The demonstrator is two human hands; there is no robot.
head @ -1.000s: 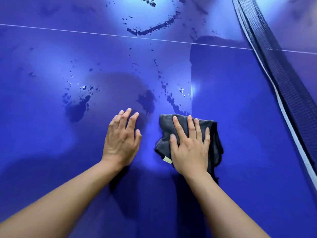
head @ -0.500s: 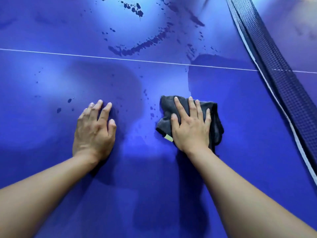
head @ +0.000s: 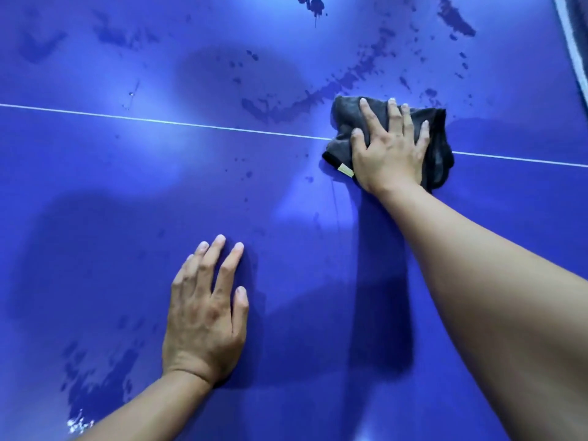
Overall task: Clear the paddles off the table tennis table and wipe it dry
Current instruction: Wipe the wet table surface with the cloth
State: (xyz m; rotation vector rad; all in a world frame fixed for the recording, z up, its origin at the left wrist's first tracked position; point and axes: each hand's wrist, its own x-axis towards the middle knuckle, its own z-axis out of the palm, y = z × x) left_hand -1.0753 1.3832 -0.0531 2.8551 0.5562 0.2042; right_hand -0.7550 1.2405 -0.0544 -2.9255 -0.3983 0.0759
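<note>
- Right grip (head: pixel 389 151): flat, fingers straight and spread, pressing the dark grey cloth (head: pixel 440 144) onto the blue bench (head: pixel 95 173); nothing is pinched.
- The cloth is bunched in the upper right of the frame, lying across the white line (head: pixel 159 121). A pale tag (head: pixel 346 170) shows at its lower left corner.
- Left grip (head: pixel 205 316): flat, palm down, fingers straight and slightly apart, resting on bare bench at lower centre and holding nothing. It is well apart from the cloth.
- Water streaks (head: pixel 318 100) curve from just left of the cloth toward the top edge, with more droplets above it.
- A wet patch (head: pixel 95 377) sits in the lower left corner.
- The net edge (head: pixel 571 39) is at the far upper right, with open bench between it and the cloth.
</note>
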